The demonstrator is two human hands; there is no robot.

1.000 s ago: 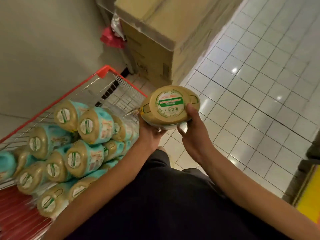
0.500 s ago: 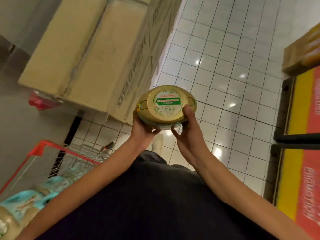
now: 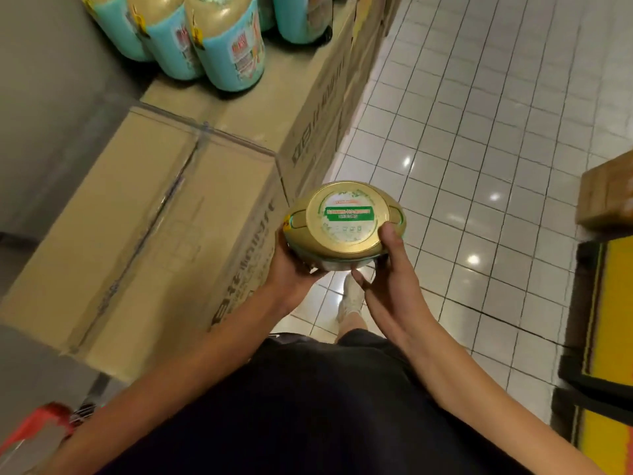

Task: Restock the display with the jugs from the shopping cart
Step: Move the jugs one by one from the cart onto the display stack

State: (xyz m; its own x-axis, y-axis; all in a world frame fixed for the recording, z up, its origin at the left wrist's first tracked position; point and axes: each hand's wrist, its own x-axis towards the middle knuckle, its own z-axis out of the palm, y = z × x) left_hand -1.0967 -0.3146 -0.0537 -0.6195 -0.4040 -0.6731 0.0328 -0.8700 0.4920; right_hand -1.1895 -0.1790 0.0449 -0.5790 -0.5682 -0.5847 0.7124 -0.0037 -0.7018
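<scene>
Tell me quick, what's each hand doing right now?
Left hand: closed on the jug, gripping its left underside.
Right hand: closed on the same jug, thumb on its gold top.

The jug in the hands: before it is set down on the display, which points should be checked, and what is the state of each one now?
1. Grip: left hand and right hand both hold the jug: ok.
2. Jug cap closed: gold top looks intact: ok.
3. Free place: bare cardboard box top beside the standing jugs: ok.
4. Jug over that place: it is above the floor tiles: not ok.
5. Stack of boxes steady: cannot tell.
</scene>
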